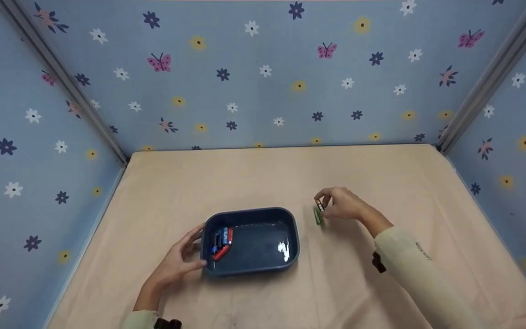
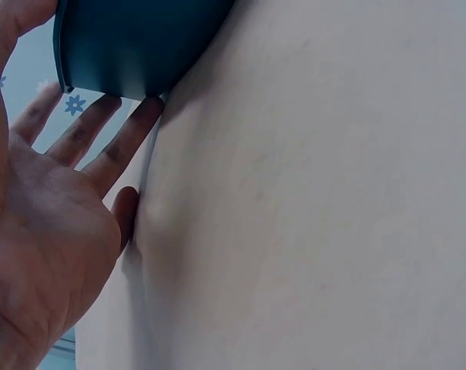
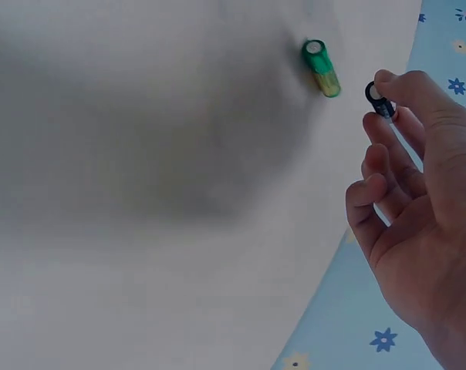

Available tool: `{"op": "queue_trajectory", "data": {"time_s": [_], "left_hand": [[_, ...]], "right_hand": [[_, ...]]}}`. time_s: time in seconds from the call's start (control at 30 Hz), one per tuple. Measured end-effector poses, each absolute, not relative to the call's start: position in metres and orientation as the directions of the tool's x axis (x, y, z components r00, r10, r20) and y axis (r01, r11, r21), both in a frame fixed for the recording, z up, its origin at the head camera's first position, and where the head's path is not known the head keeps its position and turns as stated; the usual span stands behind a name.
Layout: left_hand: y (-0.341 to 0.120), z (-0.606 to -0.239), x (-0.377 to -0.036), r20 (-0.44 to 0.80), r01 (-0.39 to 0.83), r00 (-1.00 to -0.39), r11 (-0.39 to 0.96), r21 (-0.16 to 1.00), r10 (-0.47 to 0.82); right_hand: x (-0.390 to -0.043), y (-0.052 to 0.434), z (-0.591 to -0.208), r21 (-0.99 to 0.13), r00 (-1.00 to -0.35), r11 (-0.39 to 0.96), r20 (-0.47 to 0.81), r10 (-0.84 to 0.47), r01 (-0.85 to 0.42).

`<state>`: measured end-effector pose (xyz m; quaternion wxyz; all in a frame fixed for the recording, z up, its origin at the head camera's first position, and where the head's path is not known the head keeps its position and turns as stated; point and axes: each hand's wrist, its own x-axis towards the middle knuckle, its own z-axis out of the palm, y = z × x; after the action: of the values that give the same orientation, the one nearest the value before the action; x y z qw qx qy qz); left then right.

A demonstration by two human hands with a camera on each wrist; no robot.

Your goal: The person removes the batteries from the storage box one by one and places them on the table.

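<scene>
My left hand (image 1: pixel 174 262) rests against the left end of a dark blue plastic bin (image 1: pixel 263 272). Its fairly straight, spread fingers touch the outer wall, as the left wrist view shows, and the thumb lies by the near left corner. In my right hand (image 1: pixel 346 204), thumb and fingertips pinch a small black battery with a gold end (image 3: pixel 381 102). Just beside it, a green battery with a gold end (image 3: pixel 320 68) lies on the cloth. Several red and blue batteries (image 1: pixel 222 252) are gathered at the left side inside the bin.
A pale peach cloth (image 1: pixel 235 178) covers the table, with creases on the right. Blue walls (image 1: pixel 263 55) with flowers and butterflies enclose the back and both sides. Grey posts (image 1: pixel 482 87) stand at the back corners.
</scene>
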<state>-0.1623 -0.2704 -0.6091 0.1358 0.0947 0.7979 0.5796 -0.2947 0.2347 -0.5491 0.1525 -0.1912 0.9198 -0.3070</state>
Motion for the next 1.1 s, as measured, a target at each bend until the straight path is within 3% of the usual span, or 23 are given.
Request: {"op": "queue_trajectory", "data": {"time_s": [0.37,1.1], "left_hand": [[-0.268,-0.611,-0.162,-0.086,0.020,-0.947,0.324,0.946,0.309],[-0.268,-0.611,-0.162,-0.090,0.013,-0.950,0.327,0.945,0.298]], "right_hand": [[-0.284,0.233,-0.576,-0.736,-0.917,0.669,-0.190,-0.351,-0.103],[-0.281,0.245,-0.586,-0.753,-0.914,0.655,-0.213,-0.344,-0.071]]}}
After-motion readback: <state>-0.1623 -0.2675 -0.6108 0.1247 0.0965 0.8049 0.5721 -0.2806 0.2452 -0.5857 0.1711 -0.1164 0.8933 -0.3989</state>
